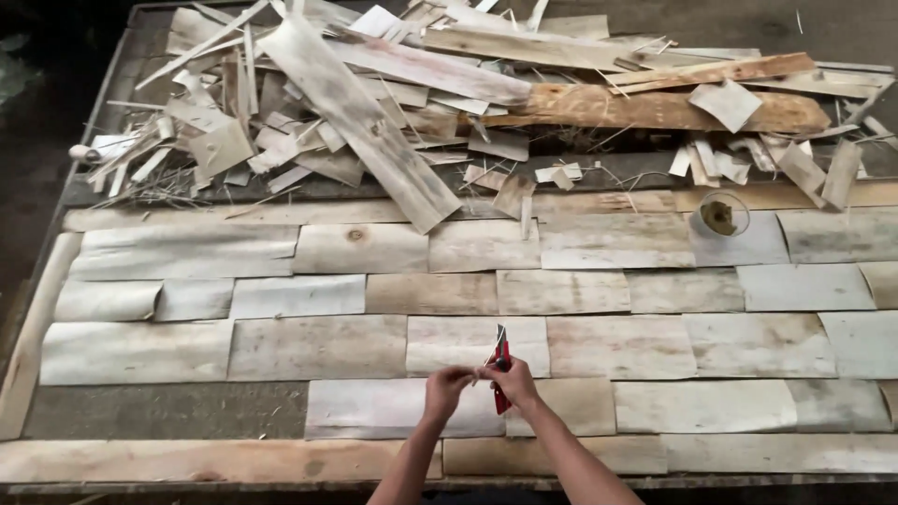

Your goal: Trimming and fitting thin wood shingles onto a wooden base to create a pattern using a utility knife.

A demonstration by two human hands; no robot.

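Both hands meet low over the bench [168, 411]: the right hand [513, 382] is wrapped around a red-handled utility knife [501, 370], blade up, while the left hand [445, 388] pinches something tiny by the blade, too small to make out. They're over rows of flat veneer sheets [318, 346], with a scrap pile [309, 112] at the far side.

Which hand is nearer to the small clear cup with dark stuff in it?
Right. The right hand, gripping a red utility knife, is below and left of the clear cup. The left hand sits beside it, farther left, so farther from the cup.
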